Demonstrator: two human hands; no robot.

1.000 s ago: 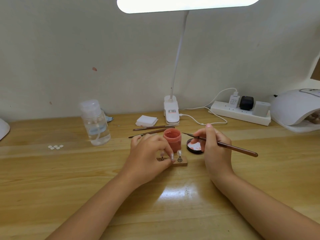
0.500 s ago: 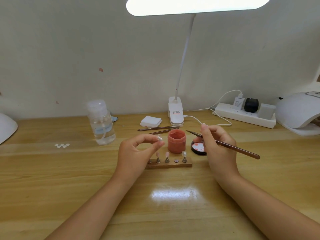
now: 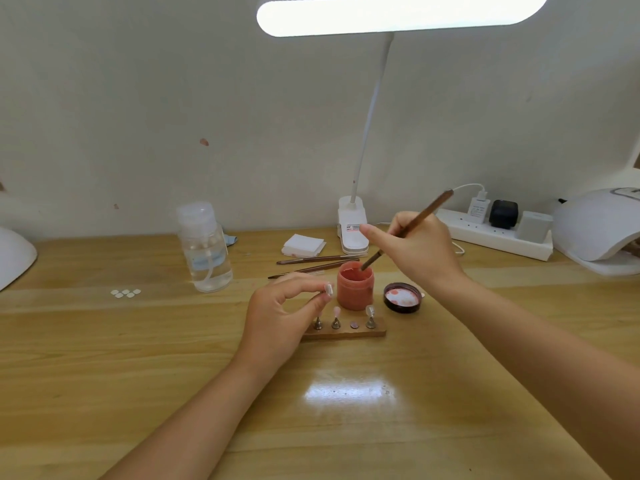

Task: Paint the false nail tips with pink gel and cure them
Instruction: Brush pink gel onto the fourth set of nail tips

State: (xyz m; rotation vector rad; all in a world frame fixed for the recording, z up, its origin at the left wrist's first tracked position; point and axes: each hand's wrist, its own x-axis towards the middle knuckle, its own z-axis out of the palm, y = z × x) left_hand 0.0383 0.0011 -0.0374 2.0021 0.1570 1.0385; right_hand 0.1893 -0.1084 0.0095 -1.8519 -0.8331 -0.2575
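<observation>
Wooden counter (image 3: 104, 358) scene: right hand (image 3: 420, 249) grips slim brown brush (image 3: 408, 228), dipping into small pink gel jar (image 3: 355, 289).
Left hand (image 3: 280, 315) fingers (image 3: 317, 301) pinch a clear false nail tip (image 3: 328, 289), likely light, slippery; best held by its edges.

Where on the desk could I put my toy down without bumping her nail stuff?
Bare wood lies near the front edge of the desk, this side of the wooden nail stand, between both arms. More lies left of the clear bottle, past the loose nail tips. Around the pink gel jar and lid it is crowded.

No label (image 3: 352, 229) on the desk is legible.
</observation>
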